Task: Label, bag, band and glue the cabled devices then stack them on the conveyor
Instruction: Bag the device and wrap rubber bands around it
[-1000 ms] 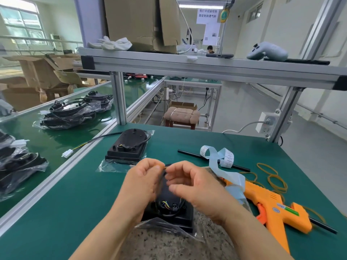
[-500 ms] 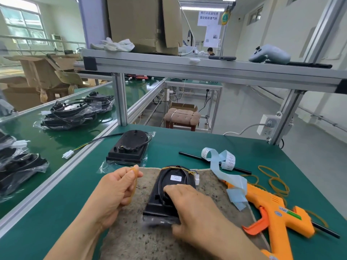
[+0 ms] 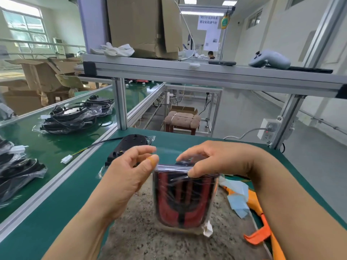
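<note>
Left hand (image 3: 129, 177) and right hand (image 3: 216, 160) pinch the clear bag (image 3: 207, 227) over 1 device (image 3: 180, 199): bagging underway, banding and gluing seemingly left, bagged stacks (image 3: 75, 117) already on conveyor (image 3: 56, 147).

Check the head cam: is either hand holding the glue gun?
No, the left hand and right hand hold the bagged device, while the orange glue gun lies on the table.

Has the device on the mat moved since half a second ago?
Yes. The bagged device no longer lies flat on the speckled mat; it is tipped upright, red side to camera, left hand and right hand pinching its bag top.
</note>
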`<act>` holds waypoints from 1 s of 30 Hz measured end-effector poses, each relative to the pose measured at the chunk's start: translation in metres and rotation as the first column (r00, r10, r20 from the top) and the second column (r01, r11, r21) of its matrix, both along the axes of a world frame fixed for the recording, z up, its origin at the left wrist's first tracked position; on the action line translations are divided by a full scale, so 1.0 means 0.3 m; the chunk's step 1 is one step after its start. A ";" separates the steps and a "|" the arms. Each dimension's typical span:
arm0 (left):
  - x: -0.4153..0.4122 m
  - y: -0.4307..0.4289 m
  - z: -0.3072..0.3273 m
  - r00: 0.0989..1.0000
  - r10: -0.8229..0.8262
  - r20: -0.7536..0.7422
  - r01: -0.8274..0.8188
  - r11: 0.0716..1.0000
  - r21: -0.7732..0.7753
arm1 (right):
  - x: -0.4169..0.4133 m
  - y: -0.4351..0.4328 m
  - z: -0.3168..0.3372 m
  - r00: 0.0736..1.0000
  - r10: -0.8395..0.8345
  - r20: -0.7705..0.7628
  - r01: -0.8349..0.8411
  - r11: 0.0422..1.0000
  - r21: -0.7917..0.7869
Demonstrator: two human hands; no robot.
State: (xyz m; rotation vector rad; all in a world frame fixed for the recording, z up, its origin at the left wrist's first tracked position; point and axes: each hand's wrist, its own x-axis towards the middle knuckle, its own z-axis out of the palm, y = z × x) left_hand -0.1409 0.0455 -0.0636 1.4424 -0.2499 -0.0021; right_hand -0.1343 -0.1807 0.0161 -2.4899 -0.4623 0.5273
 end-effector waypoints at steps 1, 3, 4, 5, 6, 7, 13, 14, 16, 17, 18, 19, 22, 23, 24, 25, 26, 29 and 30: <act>-0.003 -0.010 0.004 0.999 -0.032 0.019 0.031 0.999 0.032 | 0.008 0.000 -0.012 1.000 0.002 -0.015 -0.002 1.000 0.013; -0.007 -0.027 0.007 0.994 -0.104 0.040 0.102 0.993 0.068 | 0.020 -0.006 -0.036 1.000 -0.021 -0.005 0.022 0.998 0.057; -0.005 -0.032 0.007 0.993 -0.111 0.045 0.107 0.991 0.082 | 0.022 -0.012 -0.043 0.999 -0.047 0.009 0.047 0.996 0.077; 0.002 -0.035 0.004 0.994 -0.099 0.040 0.095 0.991 0.089 | 0.024 -0.019 -0.047 0.996 -0.086 0.027 0.083 0.992 0.093; 0.010 -0.034 0.002 0.996 -0.082 0.027 0.079 0.992 0.096 | 0.026 -0.025 -0.050 0.990 -0.133 0.054 0.127 0.986 0.110; 0.018 -0.033 0.000 0.997 -0.072 0.011 0.071 0.992 0.103 | 0.026 -0.030 -0.054 0.979 -0.184 0.086 0.172 0.976 0.130; 0.049 -0.063 0.015 0.990 -0.085 -0.113 0.093 0.994 0.064 | -0.030 0.040 -0.124 0.701 -0.355 0.618 0.287 0.934 0.212; 0.050 -0.071 0.018 0.990 -0.085 -0.111 0.092 0.994 0.066 | -0.045 0.062 -0.137 0.637 -0.358 0.682 0.263 0.933 0.245; 0.052 -0.087 0.018 0.995 -0.067 -0.079 0.075 0.991 0.109 | -0.063 0.098 -0.157 0.533 -0.401 0.744 0.215 0.916 0.340; 0.052 -0.096 0.013 0.998 -0.045 -0.053 0.052 0.990 0.132 | -0.071 0.113 -0.167 0.528 -0.419 0.738 0.194 0.906 0.376; 0.055 -0.105 0.005 1.000 -0.013 -0.024 0.016 0.989 0.144 | -0.077 0.127 -0.177 0.575 -0.427 0.698 0.178 0.898 0.402; 0.061 -0.111 -0.004 1.000 0.029 0.011 -0.031 0.987 0.159 | -0.082 0.139 -0.187 0.654 -0.427 0.624 0.171 0.888 0.428; 0.077 -0.118 -0.020 0.989 0.114 0.094 -0.135 0.959 0.250 | -0.089 0.150 -0.212 0.799 -0.474 0.368 0.222 0.803 0.552; 0.079 -0.117 -0.022 0.989 0.116 0.092 -0.135 0.960 0.245 | -0.090 0.153 -0.218 0.788 -0.516 0.336 0.252 0.769 0.588; 0.081 -0.117 -0.023 0.990 0.112 0.080 -0.128 0.965 0.229 | -0.092 0.156 -0.222 0.765 -0.552 0.333 0.280 0.750 0.599; 0.084 -0.117 -0.025 0.992 0.108 0.069 -0.121 0.969 0.215 | -0.095 0.161 -0.226 0.745 -0.576 0.337 0.306 0.744 0.595; 0.083 -0.118 -0.025 0.993 0.105 0.061 -0.115 0.972 0.204 | -0.098 0.170 -0.228 0.738 -0.584 0.338 0.323 0.746 0.583; 0.080 -0.123 -0.026 0.994 0.100 0.033 -0.104 0.980 0.172 | -0.104 0.186 -0.231 0.736 -0.601 0.312 0.356 0.735 0.577; 0.080 -0.122 -0.026 0.994 0.106 0.020 -0.108 0.981 0.160 | -0.104 0.185 -0.231 0.743 -0.600 0.296 0.364 0.733 0.574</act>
